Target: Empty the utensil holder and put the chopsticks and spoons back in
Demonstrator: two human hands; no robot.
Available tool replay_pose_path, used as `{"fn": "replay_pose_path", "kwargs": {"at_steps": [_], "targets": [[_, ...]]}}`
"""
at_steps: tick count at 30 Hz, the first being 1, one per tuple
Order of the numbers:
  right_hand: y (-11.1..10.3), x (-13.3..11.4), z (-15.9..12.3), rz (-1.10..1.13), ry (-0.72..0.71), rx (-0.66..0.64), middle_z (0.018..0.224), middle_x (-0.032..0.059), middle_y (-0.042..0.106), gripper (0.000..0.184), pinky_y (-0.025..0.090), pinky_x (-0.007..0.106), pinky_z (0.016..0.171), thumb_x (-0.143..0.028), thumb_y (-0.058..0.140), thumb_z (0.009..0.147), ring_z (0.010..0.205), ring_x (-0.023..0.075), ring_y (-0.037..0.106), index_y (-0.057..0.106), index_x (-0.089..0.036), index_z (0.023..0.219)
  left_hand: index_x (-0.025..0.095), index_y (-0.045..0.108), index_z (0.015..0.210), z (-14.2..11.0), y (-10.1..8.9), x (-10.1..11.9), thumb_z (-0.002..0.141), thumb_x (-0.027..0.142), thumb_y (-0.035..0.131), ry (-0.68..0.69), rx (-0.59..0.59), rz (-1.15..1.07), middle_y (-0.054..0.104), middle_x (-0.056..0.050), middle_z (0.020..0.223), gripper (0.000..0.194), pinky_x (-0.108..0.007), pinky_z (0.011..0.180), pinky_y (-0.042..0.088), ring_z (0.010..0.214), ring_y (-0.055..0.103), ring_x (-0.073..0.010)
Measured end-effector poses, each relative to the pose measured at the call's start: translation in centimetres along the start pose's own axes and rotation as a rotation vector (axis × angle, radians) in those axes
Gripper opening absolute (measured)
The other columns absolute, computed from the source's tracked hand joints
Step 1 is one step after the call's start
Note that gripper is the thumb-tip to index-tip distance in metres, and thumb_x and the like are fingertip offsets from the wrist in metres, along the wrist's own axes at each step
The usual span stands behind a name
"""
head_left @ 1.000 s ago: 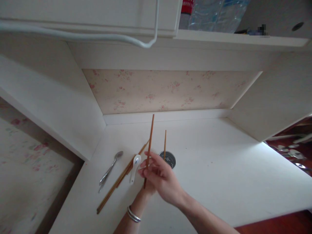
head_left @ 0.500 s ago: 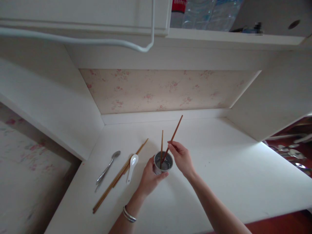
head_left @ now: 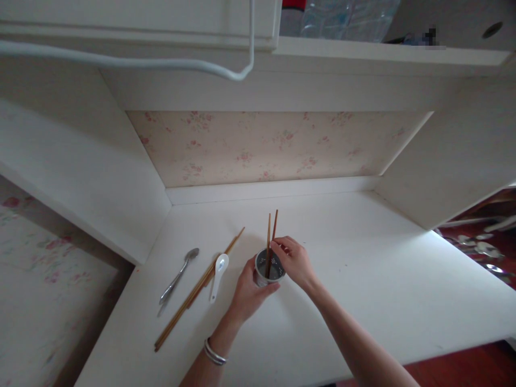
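Observation:
A small perforated metal cup (head_left: pixel 273 264) stands on the white desk (head_left: pixel 363 279). My left hand (head_left: pixel 248 293) is wrapped round its near left side. Two brown chopsticks (head_left: pixel 271 232) stand upright inside the cup, close together. My right hand (head_left: pixel 293 260) pinches the right chopstick just above the rim. Left of the cup lie more chopsticks (head_left: pixel 197 293) in a slanting bundle, a white ceramic spoon (head_left: pixel 217 271) and a metal spoon (head_left: pixel 179 274). A silver bangle (head_left: pixel 213 352) sits on my left wrist.
The desk sits in an alcove with a floral back panel (head_left: pixel 262 145) and white side walls. An overhead shelf (head_left: pixel 382 51) carries plastic bottles. A white cable (head_left: pixel 161 62) hangs under the cabinet. A floral bedspread (head_left: pixel 44 279) lies at the left.
My right hand carried a chopstick from the left over to the cup and stood it inside beside the first one. My left hand took hold of the cup.

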State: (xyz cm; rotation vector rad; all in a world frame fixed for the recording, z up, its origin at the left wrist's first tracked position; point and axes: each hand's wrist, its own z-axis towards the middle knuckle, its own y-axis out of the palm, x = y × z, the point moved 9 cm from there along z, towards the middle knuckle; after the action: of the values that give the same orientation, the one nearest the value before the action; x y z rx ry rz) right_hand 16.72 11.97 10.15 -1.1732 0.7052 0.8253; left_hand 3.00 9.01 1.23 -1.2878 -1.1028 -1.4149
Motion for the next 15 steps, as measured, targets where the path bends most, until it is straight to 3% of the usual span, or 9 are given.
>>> {"fn": "replay_pose_path", "kwargs": {"at_steps": [6, 15], "targets": [[0.24, -0.68, 0.4, -0.048, -0.048, -0.019, 0.084, 0.0034, 0.067, 0.023, 0.047, 0.028, 0.068, -0.032, 0.053, 0.09, 0.071, 0.0154, 0.061, 0.071, -0.021, 0.083, 0.019, 0.049, 0.128, 0.07, 0.02, -0.03, 0.062, 0.022, 0.083, 0.015, -0.004, -0.027, 0.061, -0.01, 0.124, 0.074, -0.042, 0.102, 0.041, 0.115, 0.057, -0.0254], [0.9, -0.01, 0.0, -0.044, -0.002, -0.026, 0.088, 0.0033, 0.069, 0.024, 0.049, 0.029, 0.07, -0.034, 0.053, 0.091, 0.076, 0.0169, 0.064, 0.072, -0.023, 0.085, 0.018, 0.05, 0.127, 0.05, 0.01, 0.04, 0.062, 0.021, 0.084, 0.012, -0.003, -0.033, 0.062, -0.011, 0.123, 0.073, -0.041, 0.101, 0.042, 0.114, 0.057, -0.0256]]}}
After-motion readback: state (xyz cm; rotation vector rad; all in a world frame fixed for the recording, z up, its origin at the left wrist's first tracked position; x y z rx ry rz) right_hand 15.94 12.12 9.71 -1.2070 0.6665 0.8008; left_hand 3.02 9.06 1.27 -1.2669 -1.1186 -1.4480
